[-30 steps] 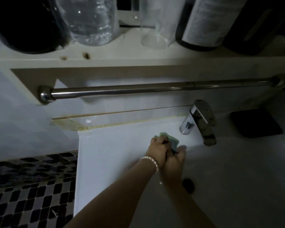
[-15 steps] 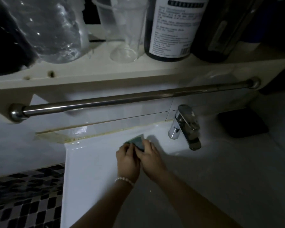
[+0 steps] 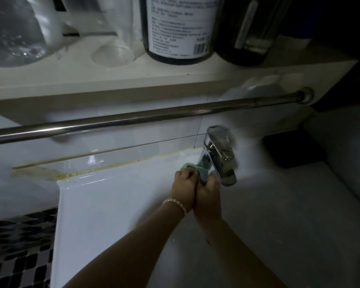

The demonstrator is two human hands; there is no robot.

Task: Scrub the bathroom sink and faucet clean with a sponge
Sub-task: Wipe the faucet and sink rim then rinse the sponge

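Gripping a green sponge (image 3: 197, 170) together, both hands sit at the back ledge of the sink (image 3: 116, 204), right at the base of the faucet (image 3: 218, 154). Left hand (image 3: 184, 185) has fingers curled over the sponge's left side, knuckles up; a beaded bracelet (image 3: 175, 203) circles that wrist. Right hand (image 3: 208, 196) lies pressed against the left one, thumb and fingers pinching the sponge's near edge; exact finger placement is hard to tell in the dim light. Sponge is bunched, touching the faucet's left side low down, resting on the ledge. Both forearms come in from the bottom of the view and cross over the basin.

Faucet is chrome, single lever on top, spout angled down toward the basin, just right of the hands. Yellowish grime line runs along the seam where the sink meets the wall tile (image 3: 112, 148). A dark rectangular item (image 3: 293, 150) sits on the ledge right of the faucet, well apart from the hands; can't tell what it is.

Above, a metal towel bar (image 3: 133, 120) spans the wall under a shelf (image 3: 133, 80). On the shelf: clear plastic bottle (image 3: 13, 34) at left, clear cup (image 3: 110, 38), dark labelled bottle (image 3: 179, 28), another dark container (image 3: 249, 30) at right. Black-and-white mosaic floor (image 3: 19, 252) shows lower left.
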